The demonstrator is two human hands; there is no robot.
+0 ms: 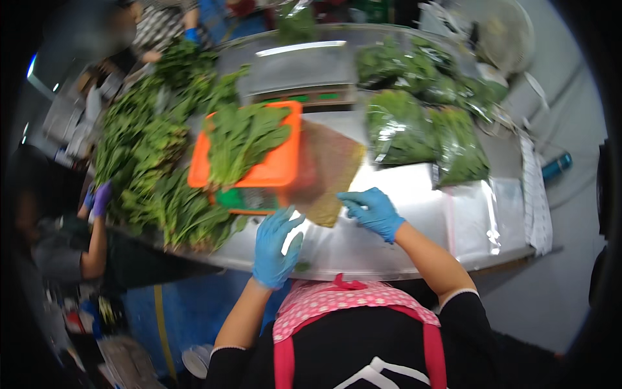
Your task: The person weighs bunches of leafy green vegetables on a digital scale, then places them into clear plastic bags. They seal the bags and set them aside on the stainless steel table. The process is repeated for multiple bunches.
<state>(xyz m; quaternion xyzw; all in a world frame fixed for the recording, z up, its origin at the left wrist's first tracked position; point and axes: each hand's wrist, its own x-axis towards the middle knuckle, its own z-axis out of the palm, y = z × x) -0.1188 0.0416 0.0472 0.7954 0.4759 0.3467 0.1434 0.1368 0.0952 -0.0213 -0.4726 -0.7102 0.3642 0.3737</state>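
Observation:
My left hand (278, 248), in a blue glove, is raised over the near edge of the metal table (320, 260) with fingers apart and nothing in it. My right hand (371, 211), gloved alike, hovers by the near right side of a brownish-yellow cloth or mat (335, 170); whether its fingertips touch anything is unclear. Beyond my left hand, an orange plastic tray (277, 165) bears a bunch of leafy greens (243, 136). Under it lies another orange tray with a green bottom (248, 200). Behind stands a scale (301, 70) with lit green displays.
Loose leafy greens (146, 141) are heaped at the left. Bagged greens (401, 126) lie at the back right, and clear plastic bags (478, 219) at the right edge. Two co-workers' gloved hands show, purple (102, 198) at the left and blue (192, 35) at the back.

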